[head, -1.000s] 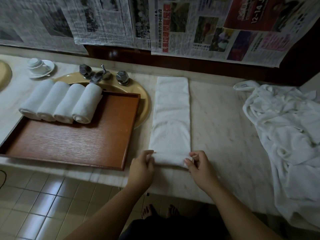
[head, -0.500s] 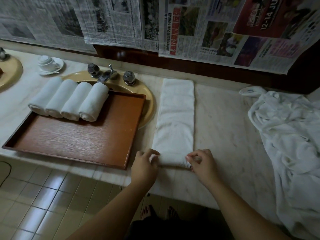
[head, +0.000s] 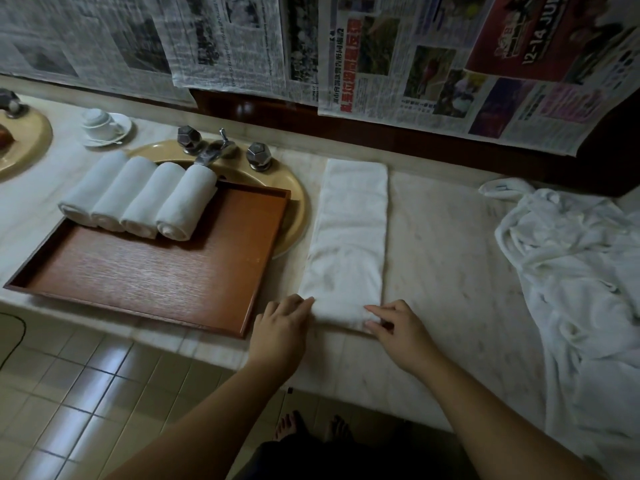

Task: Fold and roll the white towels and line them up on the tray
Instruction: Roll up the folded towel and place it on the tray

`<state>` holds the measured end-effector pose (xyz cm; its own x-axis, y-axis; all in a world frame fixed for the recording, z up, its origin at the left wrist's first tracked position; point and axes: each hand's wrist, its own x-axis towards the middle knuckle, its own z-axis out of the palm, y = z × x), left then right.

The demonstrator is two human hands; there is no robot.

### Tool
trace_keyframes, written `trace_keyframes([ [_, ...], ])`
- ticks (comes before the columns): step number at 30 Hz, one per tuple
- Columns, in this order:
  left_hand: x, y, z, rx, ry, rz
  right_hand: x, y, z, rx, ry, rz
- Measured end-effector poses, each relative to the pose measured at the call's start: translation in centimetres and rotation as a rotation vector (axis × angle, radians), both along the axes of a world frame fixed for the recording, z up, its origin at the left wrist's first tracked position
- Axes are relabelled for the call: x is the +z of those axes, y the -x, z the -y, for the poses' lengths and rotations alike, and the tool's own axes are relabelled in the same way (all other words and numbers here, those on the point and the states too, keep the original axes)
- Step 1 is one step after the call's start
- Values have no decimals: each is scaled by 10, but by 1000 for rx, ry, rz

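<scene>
A white towel, folded into a long narrow strip, lies on the marble counter and runs away from me. Its near end is turned over into a small roll. My left hand grips the left end of that roll and my right hand pinches the right end, index finger on top. To the left, a brown wooden tray carries several rolled white towels side by side along its far edge.
A heap of loose white towels covers the right side of the counter. The tray sits partly over a yellow sink with a metal faucet. A cup and saucer stand at the back left. Tiled floor lies below the counter edge.
The near end of the strip has been turned over into a small roll under both hands. The hands have stayed at the near corners.
</scene>
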<state>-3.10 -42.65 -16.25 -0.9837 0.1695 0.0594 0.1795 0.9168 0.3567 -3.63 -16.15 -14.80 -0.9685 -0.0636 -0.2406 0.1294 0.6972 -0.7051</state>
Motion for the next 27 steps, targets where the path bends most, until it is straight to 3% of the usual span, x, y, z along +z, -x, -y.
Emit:
trace_keyframes([
  [9, 6, 22, -20, 265, -343, 251, 2, 25, 9, -261, 307, 283],
  [13, 21, 36, -31, 478, -644, 358, 4, 31, 11, -398, 403, 213],
  [15, 25, 38, -32, 528, -710, 398, -2, 28, 12, -349, 298, 72],
  [19, 19, 26, -29, 381, -385, 172, -16, 9, 7, -156, 82, -215],
  [22, 2, 15, -26, 258, -309, 37, -23, 2, -4, 17, 60, -301],
  [24, -6, 11, -22, 189, -259, 30, -18, 8, -11, 103, 7, -320],
  [27, -7, 10, -10, 113, -113, 3, -11, 25, -16, 159, -14, -190],
])
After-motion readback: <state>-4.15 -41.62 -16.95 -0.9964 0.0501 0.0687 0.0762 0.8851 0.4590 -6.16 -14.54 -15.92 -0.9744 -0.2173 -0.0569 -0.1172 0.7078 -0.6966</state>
